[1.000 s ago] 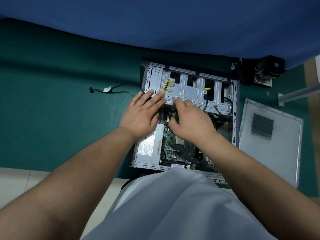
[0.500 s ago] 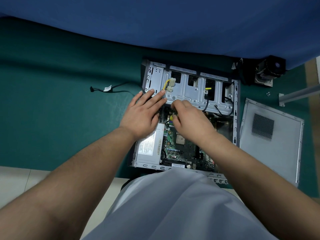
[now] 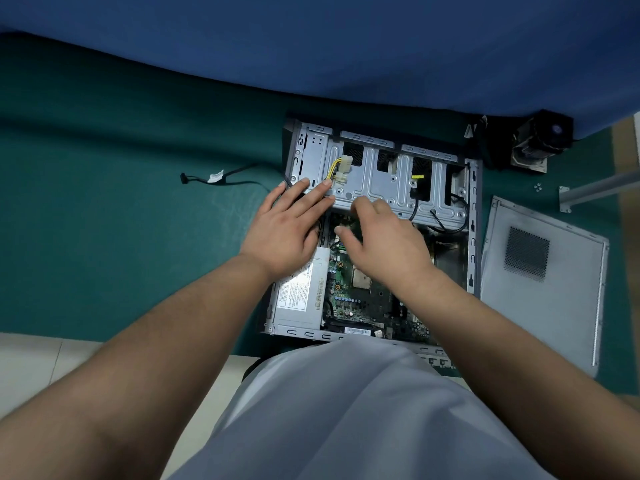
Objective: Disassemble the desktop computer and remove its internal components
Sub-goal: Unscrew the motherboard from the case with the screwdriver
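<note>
An opened computer case point(image 3: 381, 237) lies on the green bench point(image 3: 104, 220); the left hand point(image 3: 287, 230) rests flat on its drive cage point(image 3: 388, 181), the right hand point(image 3: 384, 240) curls inside, its grasp unclear. Tugging blindly could snap a connector.

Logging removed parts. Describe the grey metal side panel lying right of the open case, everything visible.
The grey metal side panel lies flat on the green mat, just right of the open desktop case, slightly skewed to it. It looks like thin sheet metal, rectangular, with folded edges and a dark square perforated vent near its far end. Neither hand touches it. Whether it touches the case is unclear.
</note>
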Demonstrator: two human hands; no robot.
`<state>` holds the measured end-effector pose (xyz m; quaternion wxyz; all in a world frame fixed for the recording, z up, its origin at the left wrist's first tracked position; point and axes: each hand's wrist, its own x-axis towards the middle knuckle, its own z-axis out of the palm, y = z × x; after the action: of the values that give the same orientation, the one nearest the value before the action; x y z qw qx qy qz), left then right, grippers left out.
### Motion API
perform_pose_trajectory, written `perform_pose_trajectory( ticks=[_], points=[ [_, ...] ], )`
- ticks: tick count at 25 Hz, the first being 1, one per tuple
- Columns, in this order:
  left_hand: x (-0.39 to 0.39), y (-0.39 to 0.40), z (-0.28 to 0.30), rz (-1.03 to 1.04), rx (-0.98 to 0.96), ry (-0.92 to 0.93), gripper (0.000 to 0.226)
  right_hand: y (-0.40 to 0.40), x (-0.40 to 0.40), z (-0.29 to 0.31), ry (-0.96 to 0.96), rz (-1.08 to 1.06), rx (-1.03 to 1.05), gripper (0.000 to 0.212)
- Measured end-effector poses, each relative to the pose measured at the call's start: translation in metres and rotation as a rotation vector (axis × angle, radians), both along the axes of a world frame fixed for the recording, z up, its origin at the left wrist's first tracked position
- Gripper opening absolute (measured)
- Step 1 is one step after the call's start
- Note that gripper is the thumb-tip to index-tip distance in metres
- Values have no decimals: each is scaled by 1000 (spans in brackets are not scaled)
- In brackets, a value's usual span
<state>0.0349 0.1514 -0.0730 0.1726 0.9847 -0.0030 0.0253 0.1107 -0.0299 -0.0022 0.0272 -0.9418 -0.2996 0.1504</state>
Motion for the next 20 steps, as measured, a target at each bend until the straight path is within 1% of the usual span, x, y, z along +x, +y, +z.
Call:
perform_pose_trajectory(
  ticks=[2,3,4,7,9,12,15,18,20],
  points=[
    [0,0,-1,-1,1,4,60,-1,2,-2,41,69,70,25],
    [0,0,-1,0,0,5,60,-2,2,-1,81,104,115,25],
    [0,0,-1,-1,-2,6,60,-3,2,-1,106,111,136,29],
    [0,0,-1,-1,6,-3,60,-2,0,-3,20,45,85,41],
    [0,0,-1,2,8,-8,60,-1,-1,-6,-2,83,103,36],
    [0,0,-1,0,8,-10,60,-4,1,-4,85,75,169,34],
    [0,1,-2,-4,11,-10,60,-4,0,-2,58,14,90,34],
    [1,1,-2,-2,12,-9,60,-3,0,-1,63,87,125,23],
    [1,0,-2,-2,8,-10,61,-7,1,0,89,113,117,26]
  ],
)
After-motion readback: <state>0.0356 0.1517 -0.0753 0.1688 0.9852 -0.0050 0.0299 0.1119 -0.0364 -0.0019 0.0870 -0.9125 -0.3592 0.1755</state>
